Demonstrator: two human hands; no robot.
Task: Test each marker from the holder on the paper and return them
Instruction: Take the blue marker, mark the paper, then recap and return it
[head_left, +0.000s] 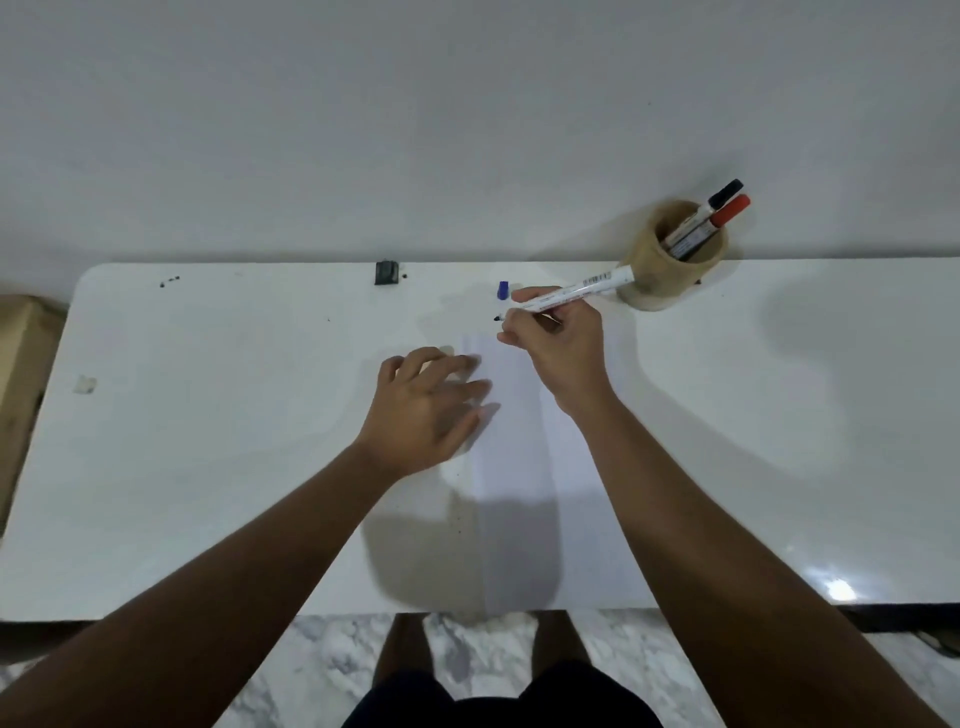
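White-barrelled marker (571, 294), uncapped, dark tip down near the far end of the white paper sheet (524, 467), pinched in right hand (558, 343). Its blue cap (503, 290) lies on the white table (208, 415) just beyond the tip. Left hand (426, 405) open, fingers spread flat at the paper's left edge. Tan round holder (670, 260) at the table's far edge holds black-capped marker (724, 195) and red-capped marker (730, 210).

This looks like a plain room in a home or small office. A glossy white desk (208, 467) stands against a bare white wall (363, 130). Marble-patterned floor tiles (322, 670) lie below the desk, and a cardboard box (23, 364) sits at its left end.
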